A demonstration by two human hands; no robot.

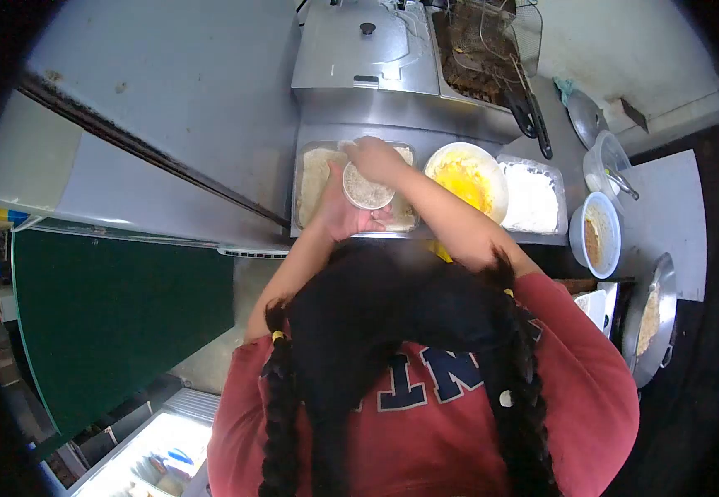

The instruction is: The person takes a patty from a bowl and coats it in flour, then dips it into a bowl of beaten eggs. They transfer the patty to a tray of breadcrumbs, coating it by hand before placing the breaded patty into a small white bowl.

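Observation:
A small white bowl (368,187) of pale crumbs rests in my left hand (349,217), its fingers curved round the bowl's underside. My right hand (376,159) is closed at the bowl's far rim, with something pale at its fingertips that is too small to name. Both hands are over a metal tray (299,186) of pale crumbs. Just right of the tray stands a white bowl (500,174) with yellow beaten egg. Beyond it lies a metal tray of white flour (532,197).
A lidded steel fryer (368,58) and wire baskets (492,37) with black handles stand behind the trays. To the right are a pale blue bowl (577,236), a clear container (604,157) and a large metal pan (664,319). A grey panel (194,91) rises at left.

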